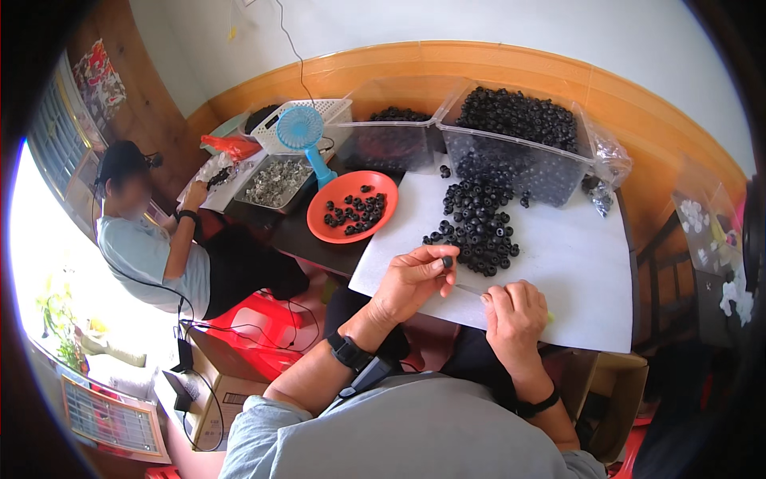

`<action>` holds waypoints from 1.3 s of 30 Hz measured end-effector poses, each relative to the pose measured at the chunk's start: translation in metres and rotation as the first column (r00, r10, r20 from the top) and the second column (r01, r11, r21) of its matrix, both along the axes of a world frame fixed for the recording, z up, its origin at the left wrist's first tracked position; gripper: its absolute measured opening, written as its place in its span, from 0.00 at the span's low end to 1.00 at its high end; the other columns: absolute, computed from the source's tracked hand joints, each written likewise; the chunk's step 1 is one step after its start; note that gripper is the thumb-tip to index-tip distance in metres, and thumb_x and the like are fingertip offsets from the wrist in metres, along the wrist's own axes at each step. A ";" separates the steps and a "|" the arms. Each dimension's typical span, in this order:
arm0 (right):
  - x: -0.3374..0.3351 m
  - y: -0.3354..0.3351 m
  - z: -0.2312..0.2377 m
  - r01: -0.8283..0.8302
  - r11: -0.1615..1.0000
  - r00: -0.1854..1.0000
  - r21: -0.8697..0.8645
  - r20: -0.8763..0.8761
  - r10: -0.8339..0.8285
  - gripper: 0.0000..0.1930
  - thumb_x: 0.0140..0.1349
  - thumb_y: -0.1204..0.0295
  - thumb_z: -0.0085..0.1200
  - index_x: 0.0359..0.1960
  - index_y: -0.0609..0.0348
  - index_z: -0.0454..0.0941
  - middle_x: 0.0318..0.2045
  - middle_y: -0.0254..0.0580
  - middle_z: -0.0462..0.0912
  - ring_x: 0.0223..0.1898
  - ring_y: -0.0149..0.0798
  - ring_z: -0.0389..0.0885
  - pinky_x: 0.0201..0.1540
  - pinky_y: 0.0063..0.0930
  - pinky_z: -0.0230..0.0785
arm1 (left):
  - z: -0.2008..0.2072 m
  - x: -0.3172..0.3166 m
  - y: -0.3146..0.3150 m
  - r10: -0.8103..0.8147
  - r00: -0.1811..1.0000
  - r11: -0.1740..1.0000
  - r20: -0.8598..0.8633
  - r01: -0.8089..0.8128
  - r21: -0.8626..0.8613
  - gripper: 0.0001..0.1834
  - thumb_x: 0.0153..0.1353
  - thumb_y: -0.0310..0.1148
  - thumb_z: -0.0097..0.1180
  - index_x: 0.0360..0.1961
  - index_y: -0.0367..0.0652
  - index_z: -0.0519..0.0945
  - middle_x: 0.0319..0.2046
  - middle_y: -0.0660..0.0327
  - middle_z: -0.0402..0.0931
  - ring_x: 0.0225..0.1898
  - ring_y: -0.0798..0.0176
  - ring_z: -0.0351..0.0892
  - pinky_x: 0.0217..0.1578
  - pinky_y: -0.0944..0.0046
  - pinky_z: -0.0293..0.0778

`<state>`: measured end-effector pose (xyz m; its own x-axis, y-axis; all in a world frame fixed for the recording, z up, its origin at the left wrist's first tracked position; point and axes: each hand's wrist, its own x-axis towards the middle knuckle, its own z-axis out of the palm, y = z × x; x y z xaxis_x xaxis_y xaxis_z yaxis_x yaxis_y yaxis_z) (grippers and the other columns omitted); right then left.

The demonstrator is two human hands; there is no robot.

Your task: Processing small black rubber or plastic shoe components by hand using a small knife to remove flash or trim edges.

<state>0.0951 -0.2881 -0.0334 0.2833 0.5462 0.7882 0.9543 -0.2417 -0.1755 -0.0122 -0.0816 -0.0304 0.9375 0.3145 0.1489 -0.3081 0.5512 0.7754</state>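
Near the front edge of a white sheet [594, 267], open toward three o'clock, the left hand [411, 283] pinched a black part [447, 262], axis unclear; the right hand [515, 323] gripped a slim tool [471, 290] aimed toward ten.

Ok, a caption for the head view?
Left hand pinches a black piece, right hand holds a thin tool, before a dark pile on a white sheet.

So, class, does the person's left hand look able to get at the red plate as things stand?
Probably yes: the red plate lies ahead and to the left of the left hand, and nothing seems to stand between them. Its grip is taken up by a black piece, though.
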 end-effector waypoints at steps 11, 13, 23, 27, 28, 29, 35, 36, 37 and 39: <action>0.000 0.002 0.003 0.062 0.994 0.998 -0.086 0.013 -0.062 0.07 0.63 0.71 0.66 0.40 0.57 0.83 0.35 0.41 0.76 0.40 0.50 0.79 0.42 0.46 0.68 | -0.005 0.001 0.001 -0.150 0.988 0.979 0.049 0.155 -0.133 0.17 0.74 0.28 0.61 0.60 0.33 0.82 0.43 0.51 0.82 0.43 0.54 0.84 0.39 0.58 0.78; -0.003 0.002 0.002 0.056 0.996 0.998 -0.068 0.034 -0.054 0.07 0.63 0.72 0.66 0.40 0.57 0.83 0.35 0.41 0.77 0.40 0.50 0.79 0.42 0.45 0.68 | 0.000 -0.006 0.002 -0.156 0.987 0.979 0.047 0.161 -0.127 0.16 0.75 0.28 0.59 0.60 0.32 0.82 0.44 0.52 0.83 0.43 0.56 0.84 0.41 0.59 0.79; 0.002 0.006 -0.002 0.074 0.997 0.997 -0.025 0.036 -0.073 0.07 0.60 0.72 0.67 0.38 0.56 0.82 0.34 0.38 0.76 0.39 0.46 0.79 0.40 0.41 0.67 | 0.003 -0.004 0.009 -0.161 0.986 0.981 0.051 0.166 -0.102 0.15 0.75 0.29 0.59 0.58 0.32 0.83 0.40 0.50 0.84 0.37 0.56 0.82 0.41 0.60 0.77; 0.002 0.005 -0.008 0.064 0.998 0.997 -0.009 0.053 -0.063 0.09 0.57 0.71 0.67 0.38 0.55 0.82 0.34 0.37 0.75 0.40 0.44 0.78 0.39 0.40 0.66 | 0.001 -0.006 0.013 -0.161 0.986 0.987 0.034 0.162 -0.012 0.17 0.73 0.32 0.62 0.58 0.34 0.84 0.42 0.51 0.81 0.37 0.56 0.79 0.37 0.61 0.74; 0.001 0.006 -0.008 0.063 0.998 0.997 -0.011 0.049 -0.062 0.09 0.57 0.71 0.68 0.38 0.55 0.81 0.34 0.37 0.75 0.40 0.44 0.78 0.39 0.40 0.66 | 0.000 -0.007 0.014 -0.167 0.986 0.986 0.024 0.167 0.019 0.19 0.72 0.33 0.64 0.59 0.36 0.84 0.45 0.53 0.79 0.39 0.56 0.79 0.34 0.62 0.73; 0.001 0.006 -0.008 0.061 0.998 0.997 0.004 0.045 -0.061 0.09 0.57 0.71 0.68 0.36 0.54 0.81 0.34 0.36 0.74 0.39 0.44 0.77 0.38 0.39 0.66 | 0.002 -0.007 0.013 -0.170 0.985 0.985 0.013 0.170 0.029 0.19 0.72 0.33 0.64 0.59 0.36 0.84 0.45 0.52 0.79 0.40 0.56 0.79 0.34 0.62 0.73; 0.003 0.007 -0.008 0.063 0.997 0.997 0.041 0.046 -0.065 0.08 0.60 0.70 0.68 0.34 0.54 0.80 0.33 0.35 0.73 0.38 0.42 0.76 0.35 0.39 0.64 | 0.006 -0.005 0.006 -0.047 0.997 0.993 -0.053 0.052 0.102 0.18 0.72 0.33 0.64 0.59 0.36 0.84 0.46 0.53 0.78 0.42 0.56 0.79 0.35 0.62 0.73; 0.003 0.008 -0.008 0.060 0.997 0.997 0.056 0.039 -0.062 0.08 0.60 0.70 0.68 0.34 0.54 0.80 0.33 0.35 0.73 0.38 0.42 0.76 0.35 0.39 0.64 | 0.008 -0.004 0.006 -0.043 0.997 0.992 -0.060 0.050 0.117 0.18 0.72 0.33 0.64 0.59 0.36 0.84 0.46 0.53 0.78 0.42 0.56 0.79 0.35 0.62 0.73; 0.003 0.009 -0.008 0.061 0.997 0.997 0.050 0.040 -0.063 0.08 0.60 0.70 0.68 0.34 0.54 0.80 0.33 0.35 0.73 0.37 0.42 0.76 0.35 0.39 0.63 | 0.009 -0.003 0.007 -0.039 0.997 0.992 -0.065 0.047 0.121 0.18 0.71 0.32 0.64 0.59 0.36 0.84 0.46 0.53 0.78 0.42 0.56 0.79 0.35 0.62 0.73; 0.003 0.007 -0.009 0.060 0.997 0.997 0.049 0.037 -0.062 0.08 0.60 0.69 0.68 0.34 0.54 0.80 0.33 0.35 0.73 0.37 0.42 0.76 0.35 0.39 0.63 | 0.010 -0.002 0.006 -0.033 0.997 0.991 -0.075 0.042 0.129 0.19 0.71 0.32 0.64 0.59 0.36 0.83 0.46 0.53 0.78 0.42 0.56 0.80 0.35 0.62 0.73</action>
